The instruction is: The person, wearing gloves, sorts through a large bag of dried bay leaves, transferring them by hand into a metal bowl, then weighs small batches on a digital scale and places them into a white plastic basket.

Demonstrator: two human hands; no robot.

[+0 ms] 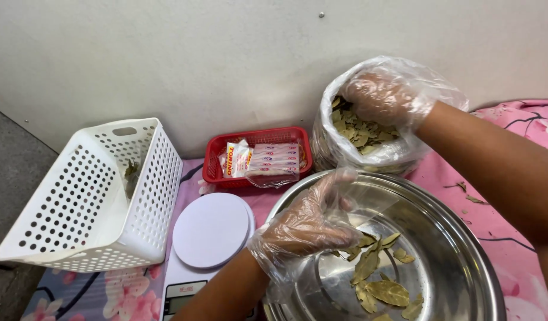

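Observation:
Both my hands wear thin clear plastic gloves. My right hand (378, 98) reaches into a large clear plastic bag (339, 151) full of dried bay leaves (360, 132) and closes on some leaves at the top. My left hand (309, 223) hovers over a big steel bowl (464, 238), holding a small clear plastic bag (369, 202) by its mouth. Several dried leaves (384, 288) lie in the bottom of the bowl.
A white digital kitchen scale (211, 232) with a round plate sits left of the bowl. A white perforated basket (89, 202) stands tilted at the left. A red basket (259, 157) with packets sits by the wall. The pink floral cloth (523, 238) holds a few stray leaves.

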